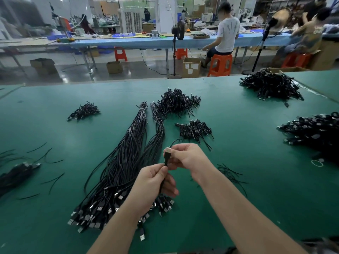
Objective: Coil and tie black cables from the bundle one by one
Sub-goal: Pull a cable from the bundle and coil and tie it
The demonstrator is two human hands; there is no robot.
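A long bundle of black cables point(128, 153) lies on the green table point(238, 189), tied near its far end, with USB plugs fanned out at the near end. Above the plugs, my right hand point(187, 157) pinches the USB plug end of one black cable point(166, 158). My left hand point(156, 182) pinches the same cable just below the plug, and the cable hangs down past its fingers. A thin loop of cable arcs up from the plug toward the small piles behind.
Piles of coiled, tied cables point(177, 102) sit mid-table, at the left point(83, 110) and on the right point(271, 86). Loose black ties point(231, 174) lie right of my arm and at the left. Seated people work at a blue bench beyond.
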